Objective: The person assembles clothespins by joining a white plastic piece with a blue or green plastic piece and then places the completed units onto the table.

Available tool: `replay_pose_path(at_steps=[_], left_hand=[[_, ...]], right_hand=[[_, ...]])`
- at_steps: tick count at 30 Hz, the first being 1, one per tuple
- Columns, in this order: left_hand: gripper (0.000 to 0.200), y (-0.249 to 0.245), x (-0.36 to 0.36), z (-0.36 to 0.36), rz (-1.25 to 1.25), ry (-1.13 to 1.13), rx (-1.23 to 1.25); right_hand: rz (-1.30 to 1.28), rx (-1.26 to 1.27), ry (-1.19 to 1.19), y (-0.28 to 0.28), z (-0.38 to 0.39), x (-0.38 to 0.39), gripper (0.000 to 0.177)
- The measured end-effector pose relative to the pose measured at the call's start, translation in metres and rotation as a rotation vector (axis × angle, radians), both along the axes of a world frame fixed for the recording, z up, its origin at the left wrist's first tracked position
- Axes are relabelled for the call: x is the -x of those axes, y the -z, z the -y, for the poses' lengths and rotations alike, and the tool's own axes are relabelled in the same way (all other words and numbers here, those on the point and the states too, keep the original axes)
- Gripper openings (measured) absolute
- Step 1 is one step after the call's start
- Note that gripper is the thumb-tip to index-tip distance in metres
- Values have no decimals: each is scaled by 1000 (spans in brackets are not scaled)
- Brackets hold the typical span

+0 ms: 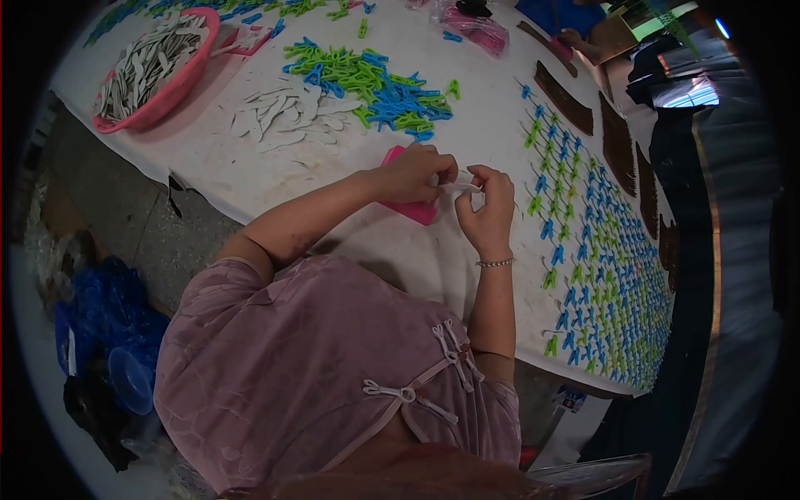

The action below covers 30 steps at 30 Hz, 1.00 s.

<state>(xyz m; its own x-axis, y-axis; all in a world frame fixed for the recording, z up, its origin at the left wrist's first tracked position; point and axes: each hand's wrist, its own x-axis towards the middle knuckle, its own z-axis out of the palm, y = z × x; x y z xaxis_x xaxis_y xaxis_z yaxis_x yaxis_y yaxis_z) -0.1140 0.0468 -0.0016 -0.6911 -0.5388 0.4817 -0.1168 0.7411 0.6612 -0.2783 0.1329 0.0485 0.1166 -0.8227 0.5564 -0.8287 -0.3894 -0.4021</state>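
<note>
A small white strip [457,187] spans the gap between my two hands over the table. My left hand [417,173] pinches its left end, with the fingers curled. At the other end, my right hand [490,204] is closed on it between thumb and forefinger. Beneath my left hand lies a pink flat-sided object [410,212], partly covered by the hand. A loose pile of flat white strips [292,115] lies beyond my left forearm. Just behind the hands is a heap of green and blue clothespins [379,87].
A pink basin [179,102] full of whitish strips stands at the table's left edge. Many rows of clothespins [596,258] cover the right side, beside dark brown curved pieces [617,146]. Another person's hand [581,43] shows at the far right. Blue plastic bags [112,308] lie on the floor.
</note>
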Motion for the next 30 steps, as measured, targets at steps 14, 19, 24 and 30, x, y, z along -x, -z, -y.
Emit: replay_pose_path(at_steps=[14,19,24,30], left_hand=[[37,3,-50,48,-377,-176,-362],[38,6,-50,49,-383,-144,-417],[37,4,-50,50,-396,-95,-634],[37,-12,-53,41,-481,71,-960]], right_hand=[[-122,-438,-101,32,122,-11,24],[-238,-389,-180,50,156,-12,20],[-128,-389,-31,32,144,-3,22],[710,-531,-40,18,95,19,15]])
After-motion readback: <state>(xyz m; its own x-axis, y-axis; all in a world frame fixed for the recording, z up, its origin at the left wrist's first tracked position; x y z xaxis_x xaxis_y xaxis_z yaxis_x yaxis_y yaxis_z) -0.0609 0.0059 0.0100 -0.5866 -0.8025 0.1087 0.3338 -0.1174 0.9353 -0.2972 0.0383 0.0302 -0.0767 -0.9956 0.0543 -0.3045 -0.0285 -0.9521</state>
